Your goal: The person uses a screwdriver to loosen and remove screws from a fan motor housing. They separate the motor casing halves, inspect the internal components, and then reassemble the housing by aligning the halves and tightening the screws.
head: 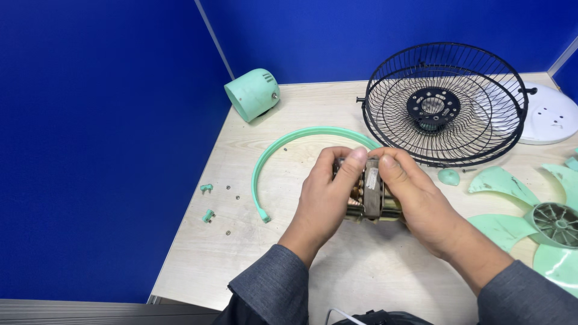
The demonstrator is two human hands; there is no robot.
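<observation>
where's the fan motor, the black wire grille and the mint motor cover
fan motor (368, 194), head view, on its metal body between the hands
black wire grille (475, 129), head view, on the wire spokes right of the hub
mint motor cover (250, 95), head view, on its rounded side

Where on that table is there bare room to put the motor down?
Bare wood shows inside the curve of the green ring, left of the left hand, and in front between the sleeves. The back strip between the green cover and the grille is free too. The right is crowded: grille, blades, white base.
</observation>
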